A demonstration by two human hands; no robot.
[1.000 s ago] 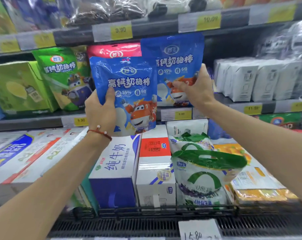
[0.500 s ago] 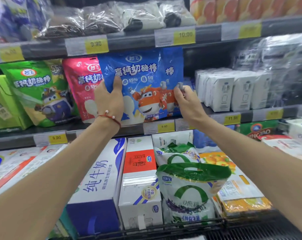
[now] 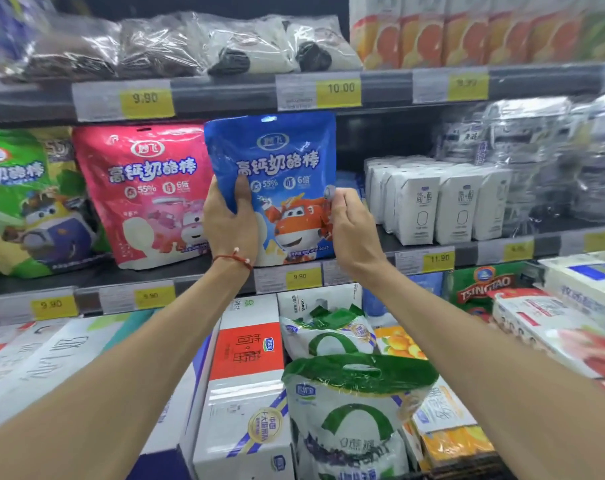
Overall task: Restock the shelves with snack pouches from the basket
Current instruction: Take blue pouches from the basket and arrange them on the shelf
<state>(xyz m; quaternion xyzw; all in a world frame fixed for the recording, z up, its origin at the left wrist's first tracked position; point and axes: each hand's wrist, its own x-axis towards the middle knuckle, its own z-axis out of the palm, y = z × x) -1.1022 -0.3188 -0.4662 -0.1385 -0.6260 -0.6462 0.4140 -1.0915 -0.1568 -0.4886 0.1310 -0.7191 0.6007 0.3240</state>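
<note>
A blue snack pouch (image 3: 280, 157) with an orange cartoon plane stands upright on the middle shelf (image 3: 176, 277), just right of a pink pouch (image 3: 145, 188). My left hand (image 3: 230, 220) grips its lower left edge, thumb on the front. My right hand (image 3: 353, 226) pinches its right edge at mid height. A sliver of blue shows behind that edge; whether it is a second pouch I cannot tell. A green pouch (image 3: 27, 202) of the same kind stands at the far left. The basket is out of view.
White cartons (image 3: 443, 206) stand to the right of the blue pouch with a dark gap between them. Wrapped packs (image 3: 176, 46) fill the shelf above. Below lie milk boxes (image 3: 249, 382) and green-topped bags (image 3: 356, 403).
My left hand carried its blue pouch up and right, in front of the one my right hand held. The two now overlap on the shelf, and the pink pouch is uncovered.
</note>
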